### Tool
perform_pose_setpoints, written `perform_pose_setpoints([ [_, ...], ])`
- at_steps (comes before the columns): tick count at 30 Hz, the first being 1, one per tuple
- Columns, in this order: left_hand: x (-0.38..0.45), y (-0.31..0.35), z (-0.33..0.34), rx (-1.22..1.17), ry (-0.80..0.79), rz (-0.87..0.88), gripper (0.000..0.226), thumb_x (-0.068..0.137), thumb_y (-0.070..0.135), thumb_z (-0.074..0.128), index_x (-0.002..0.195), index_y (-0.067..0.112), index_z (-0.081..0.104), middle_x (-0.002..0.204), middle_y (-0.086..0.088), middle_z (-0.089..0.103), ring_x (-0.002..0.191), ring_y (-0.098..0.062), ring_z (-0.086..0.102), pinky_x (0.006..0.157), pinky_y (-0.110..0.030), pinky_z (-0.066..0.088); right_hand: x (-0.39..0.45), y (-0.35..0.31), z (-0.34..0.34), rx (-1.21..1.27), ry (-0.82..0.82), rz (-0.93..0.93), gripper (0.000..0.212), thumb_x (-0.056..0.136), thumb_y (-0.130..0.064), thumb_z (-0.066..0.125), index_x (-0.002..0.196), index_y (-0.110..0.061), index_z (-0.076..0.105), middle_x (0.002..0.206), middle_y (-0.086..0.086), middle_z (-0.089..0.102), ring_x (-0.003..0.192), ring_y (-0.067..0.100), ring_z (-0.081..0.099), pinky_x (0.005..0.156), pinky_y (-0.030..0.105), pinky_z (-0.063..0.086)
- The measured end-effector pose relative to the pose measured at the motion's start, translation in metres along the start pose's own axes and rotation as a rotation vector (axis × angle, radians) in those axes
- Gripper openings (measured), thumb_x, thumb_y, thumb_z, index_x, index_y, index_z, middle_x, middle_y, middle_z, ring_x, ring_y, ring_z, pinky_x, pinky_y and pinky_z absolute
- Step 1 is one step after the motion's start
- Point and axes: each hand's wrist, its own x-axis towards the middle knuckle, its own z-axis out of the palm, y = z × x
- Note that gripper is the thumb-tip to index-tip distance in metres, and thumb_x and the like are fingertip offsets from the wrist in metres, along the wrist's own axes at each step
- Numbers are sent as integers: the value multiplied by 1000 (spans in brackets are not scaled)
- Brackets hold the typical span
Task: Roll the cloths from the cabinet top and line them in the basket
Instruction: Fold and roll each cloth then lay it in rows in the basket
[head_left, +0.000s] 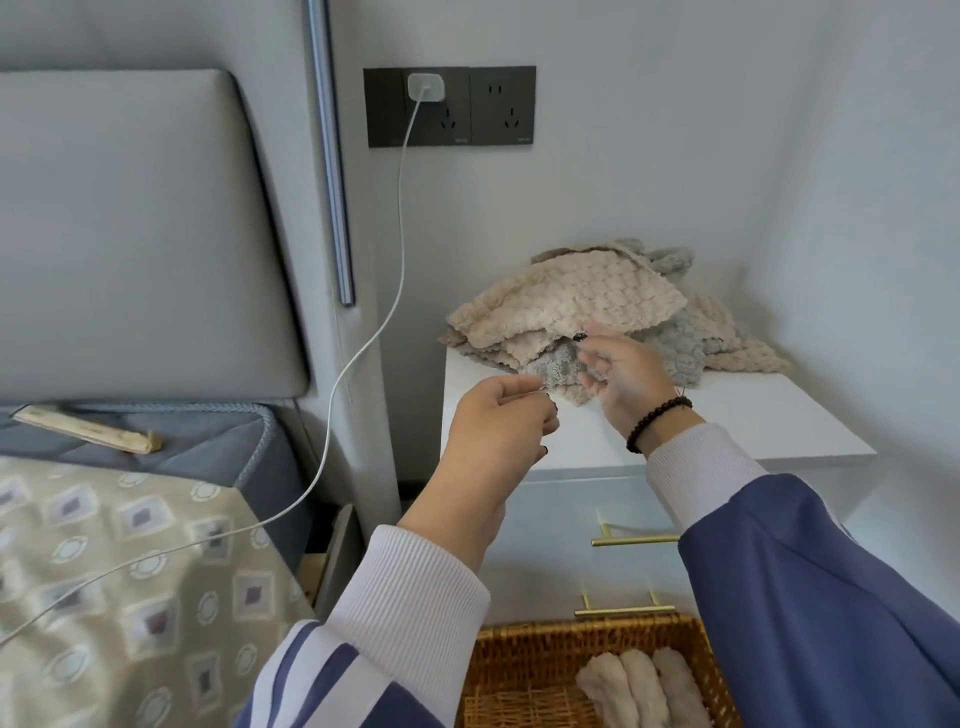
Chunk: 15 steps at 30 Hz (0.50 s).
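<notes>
A heap of beige and grey cloths (597, 312) lay on the white cabinet top (737, 415) at centre right of the frame. The left hand (498, 431) had its fingers curled, pinching something too small to tell. The right hand (623, 374) hovered with loosely spread fingers at the heap's near edge. At the bottom, the wicker basket (519, 670) held three rolled cloths (644, 686) side by side.

Cabinet top (753, 415): I see bare surface in front of the cloth pile (597, 306).
Basket (498, 670): left half free; rolls (644, 686) fill the right.
</notes>
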Motion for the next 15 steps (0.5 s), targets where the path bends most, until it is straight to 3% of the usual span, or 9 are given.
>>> perform_pose_setpoints([
  [3, -1, 0, -1, 11, 1, 6, 25, 87, 7, 56, 107, 20, 63, 92, 3, 70, 97, -15, 68, 84, -31, 56, -9, -9, -4, -79, 29, -106, 33, 86, 1, 60, 115, -11, 65, 124, 4, 61, 98, 24, 61, 74, 22, 42],
  [6, -2, -1, -2, 29, 1, 1, 23, 87, 7, 56, 106, 20, 63, 97, 0, 70, 94, -14, 69, 83, -31, 56, -21, -29, -12, -120, 34, -182, 30, 84, 2, 62, 107, -15, 69, 131, 24, 55, 115, 38, 55, 83, 22, 44],
  [10, -2, -5, -2, 61, -15, -23, 23, 88, 9, 57, 109, 19, 62, 103, -1, 69, 95, -13, 68, 83, -32, 56, -44, -56, -25, -109, -76, -225, 29, 83, 7, 61, 102, -12, 70, 122, 12, 65, 111, 19, 62, 93, 27, 49],
  [15, -7, -12, 9, 143, -49, -123, 18, 94, 16, 53, 111, 17, 60, 110, 0, 62, 96, -14, 66, 83, -34, 57, -86, -79, -37, -111, -137, -213, 24, 85, 7, 60, 99, -10, 69, 101, 17, 70, 88, 24, 66, 79, 34, 54],
])
